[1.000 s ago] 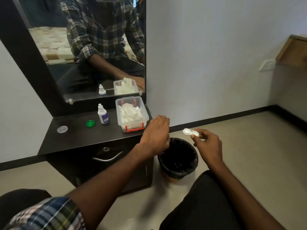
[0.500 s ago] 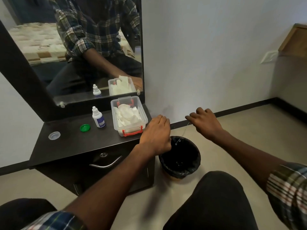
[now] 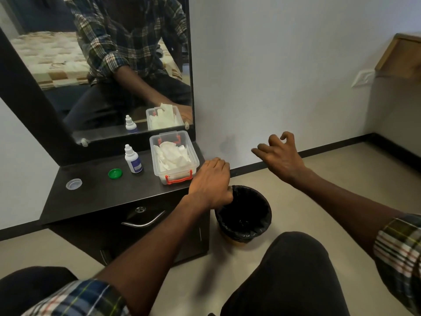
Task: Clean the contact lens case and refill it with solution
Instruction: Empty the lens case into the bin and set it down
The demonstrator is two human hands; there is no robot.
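My right hand (image 3: 282, 156) hovers back-up over the far side of the black-lined bin (image 3: 265, 225), fingers curled downward. The contact lens case it held a moment ago is hidden beneath it. My left hand (image 3: 210, 181) rests on the right front corner of the dark dresser top (image 3: 102, 197), fingers loosely bent over the edge near the bin's rim, holding nothing I can see. The white solution bottle (image 3: 133, 160) stands upright on the dresser. A green cap (image 3: 115, 173) lies to its left and a clear cap (image 3: 74, 184) farther left.
A clear plastic box (image 3: 159, 173) with red latches, full of white tissues, sits between the bottle and my left hand. A mirror (image 3: 114, 65) rises behind the dresser. A drawer handle (image 3: 143, 221) is below the top. My knees frame the floor around the bin.
My right hand turned palm-down over the bin, hiding the case, and a thin stream of liquid fell into the bin. It then rose slightly. My left hand stayed on the dresser corner.
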